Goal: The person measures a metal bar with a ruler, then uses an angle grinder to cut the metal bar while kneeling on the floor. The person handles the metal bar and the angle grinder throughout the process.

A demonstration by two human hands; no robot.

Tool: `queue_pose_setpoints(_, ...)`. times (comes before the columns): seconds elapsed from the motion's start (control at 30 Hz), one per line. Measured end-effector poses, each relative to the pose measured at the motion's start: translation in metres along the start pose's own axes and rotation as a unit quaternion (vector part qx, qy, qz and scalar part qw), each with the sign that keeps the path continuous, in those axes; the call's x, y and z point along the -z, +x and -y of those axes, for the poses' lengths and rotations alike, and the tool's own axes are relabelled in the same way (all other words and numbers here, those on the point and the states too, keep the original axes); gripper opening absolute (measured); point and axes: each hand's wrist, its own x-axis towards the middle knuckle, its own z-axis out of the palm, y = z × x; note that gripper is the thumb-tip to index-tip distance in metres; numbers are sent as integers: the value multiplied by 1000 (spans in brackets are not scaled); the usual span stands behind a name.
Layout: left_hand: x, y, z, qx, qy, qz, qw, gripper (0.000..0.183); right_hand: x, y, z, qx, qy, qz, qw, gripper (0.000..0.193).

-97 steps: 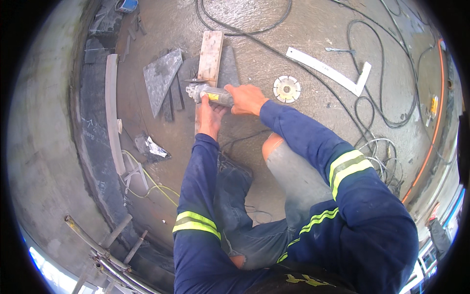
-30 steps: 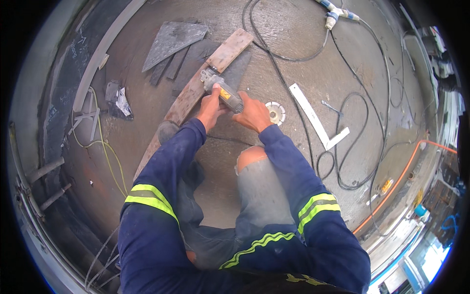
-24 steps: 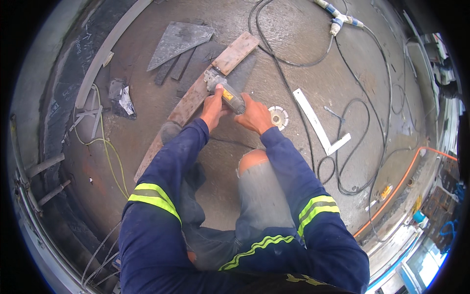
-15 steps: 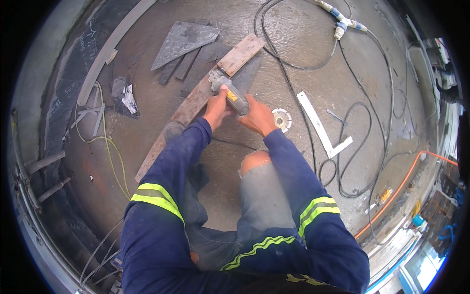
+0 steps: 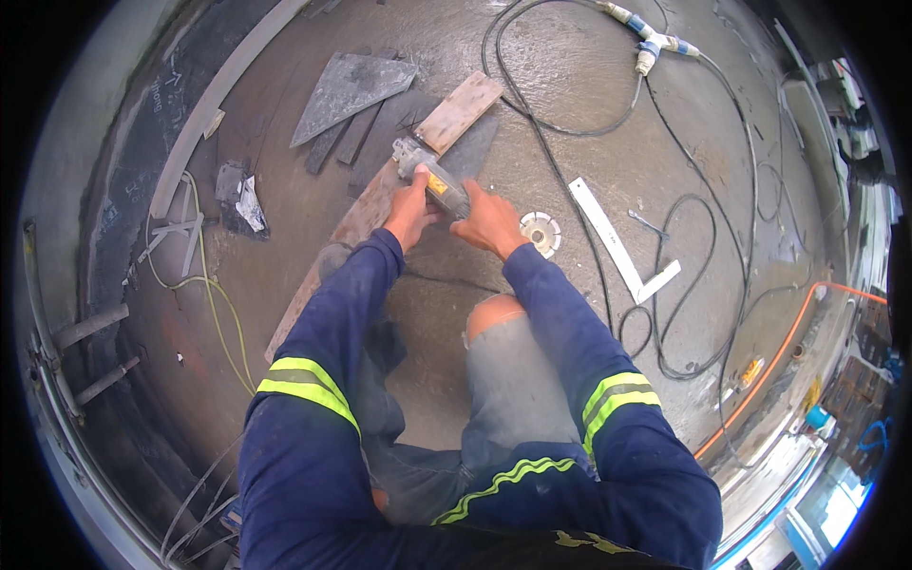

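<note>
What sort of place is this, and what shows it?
Probably a building site: an angle grinder held at a wooden plank, a white L-shaped square on the floor, and a white-and-blue cable connector.

- Angle grinder (image 5: 449, 196): grey, with a yellow label (image 5: 437, 184)
- Sleeves (image 5: 318, 328): navy, banded fluorescent yellow and grey
- Board (image 5: 461, 111): pinkish brown, mottled paler
- Slab (image 5: 353, 92): grey, faintly streaked
- Disc (image 5: 540, 225): whitish rim, tan centre
- Square (image 5: 606, 240): white
- Hose (image 5: 852, 291): orange
- Cable connector (image 5: 654, 43): blue and white
</note>
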Motion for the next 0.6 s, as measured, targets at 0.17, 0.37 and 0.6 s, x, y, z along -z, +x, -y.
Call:
queue_pose_setpoints(0.17,-2,-2,14,5,4,16,1000,78,1,-11,-8,-17,14,12,1000,85)
queue_pose_setpoints(0.37,5,11,-5,-4,-5,0,1000,76,2,7,8,-22,9,3,1000,81)
queue_pose_setpoints(0.6,17,25,-13,3,-5,-16,1000,74,-1,20,19,-24,2,11,1000,78)
